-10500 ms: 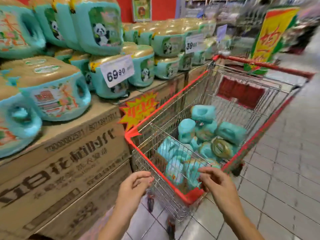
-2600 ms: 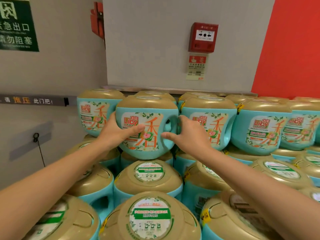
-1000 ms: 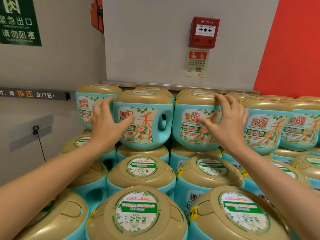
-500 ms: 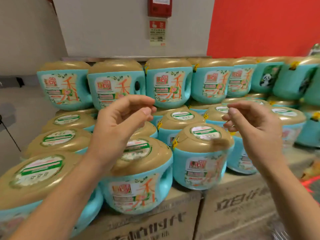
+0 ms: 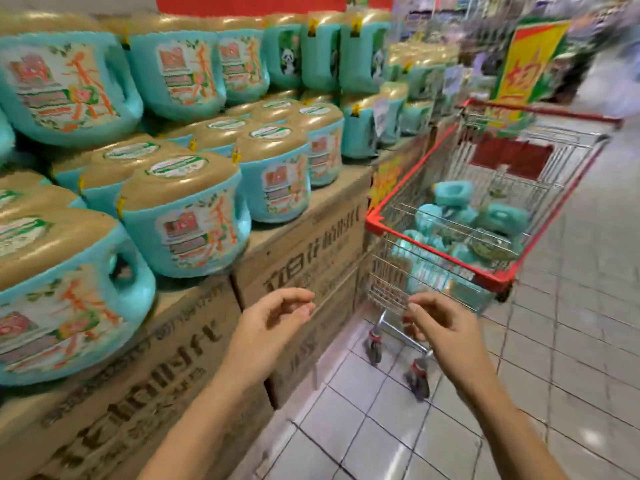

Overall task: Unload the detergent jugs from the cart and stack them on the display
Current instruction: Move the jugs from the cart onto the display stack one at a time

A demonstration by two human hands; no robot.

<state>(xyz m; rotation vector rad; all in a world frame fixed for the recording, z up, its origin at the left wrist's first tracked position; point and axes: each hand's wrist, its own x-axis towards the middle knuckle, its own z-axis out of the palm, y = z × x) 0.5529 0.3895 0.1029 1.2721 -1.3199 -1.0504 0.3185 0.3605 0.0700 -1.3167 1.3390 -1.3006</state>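
Since the last placement on display (image 5: 311, 237), view swung back to cart (image 5: 438, 252) | left grip (image 5: 273, 317), right grip (image 5: 440, 323) empty, slack | jugs (image 5: 498, 216) remain inside.

A supermarket aisle is shown. Detergent jugs (image 5: 187, 220) are stacked on printed cartons (image 5: 304, 251) at left, beside a wire cart (image 5: 485, 216). Blurred shelving is seen far right.
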